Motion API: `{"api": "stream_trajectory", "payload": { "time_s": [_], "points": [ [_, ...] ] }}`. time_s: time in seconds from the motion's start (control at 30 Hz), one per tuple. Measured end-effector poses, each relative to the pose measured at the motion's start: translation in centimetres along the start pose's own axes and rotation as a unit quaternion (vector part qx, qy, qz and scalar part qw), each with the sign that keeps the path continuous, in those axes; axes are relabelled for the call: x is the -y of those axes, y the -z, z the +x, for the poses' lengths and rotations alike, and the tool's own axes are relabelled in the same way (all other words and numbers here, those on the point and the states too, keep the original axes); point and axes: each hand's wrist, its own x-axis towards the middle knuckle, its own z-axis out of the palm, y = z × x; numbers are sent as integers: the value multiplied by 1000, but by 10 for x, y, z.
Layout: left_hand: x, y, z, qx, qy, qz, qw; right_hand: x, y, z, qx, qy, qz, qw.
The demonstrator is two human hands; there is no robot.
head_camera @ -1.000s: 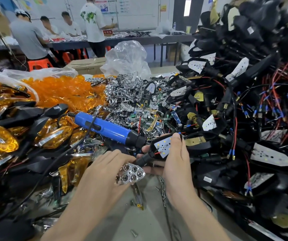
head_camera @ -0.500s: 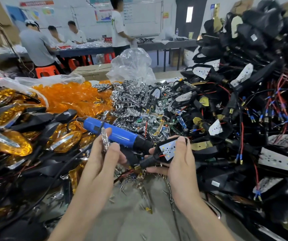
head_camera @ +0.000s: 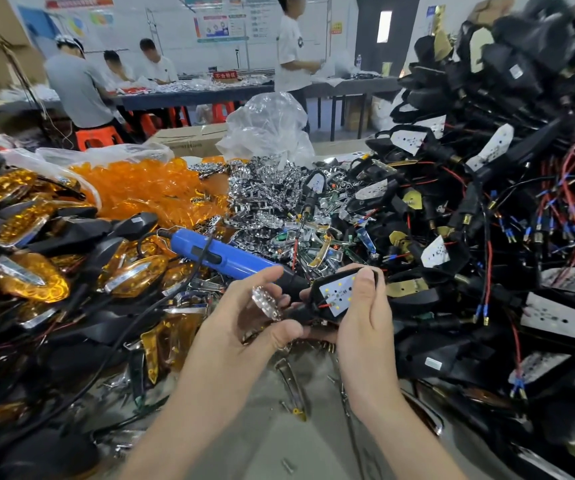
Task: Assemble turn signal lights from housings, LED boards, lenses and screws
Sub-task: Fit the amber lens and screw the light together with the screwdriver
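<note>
They look to be at the step of fitting the shiny reflector (head_camera: 268, 303) over the board. The left hand (head_camera: 241, 330) pinches that small chrome piece between thumb and fingertips, right at the black tip of the blue screwdriver (head_camera: 223, 254), which lies on the heap with no hand on it. Just right of that tip the right hand (head_camera: 365, 320) is wrapped round a black housing (head_camera: 316, 289), thumb along the edge of the white LED board (head_camera: 339, 294) seated in it, a red wire showing. Next, I'd say, the chrome piece must be turned and lined up over the board's dots before it drops in; lens and screws would follow. Behind the screwdriver a clear plastic bag (head_camera: 71, 157) sags open, full of orange lenses (head_camera: 147, 192). Further behind it stands a crumpled clear bag (head_camera: 268, 126), and I cannot tell what is in it. Right of the screwdriver towers a pile of wired housings (head_camera: 504, 220).
</note>
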Motion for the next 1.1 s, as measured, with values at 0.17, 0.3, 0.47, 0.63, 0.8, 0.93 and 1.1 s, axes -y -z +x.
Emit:
{"api": "stream_trajectory", "payload": {
  "time_s": [0.17, 0.3, 0.47, 0.63, 0.8, 0.93, 1.1],
  "points": [
    [-3, -6, -3, -11, -16, 90, 996, -4, -2, -2, -35, 62, -93, 993],
    [0, -8, -5, -17, -46, 190, 981, -4, -2, -3, -36, 77, -129, 988],
    [2, -9, -6, -32, -95, 292, 951, -5, -2, -8, -31, 74, -163, 983],
    [2, -13, -5, -51, -147, 319, 935, -4, -3, -12, -15, 75, -192, 978],
    [2, -14, -2, -62, -171, 356, 916, -4, -2, -14, 7, 77, -193, 978],
    [7, -13, 0, -45, -166, 348, 921, -3, -4, -15, 34, 75, -173, 982],
    [12, -14, 0, -30, -139, 312, 939, 0, -3, -11, 45, 95, -148, 983]
  ]
}}
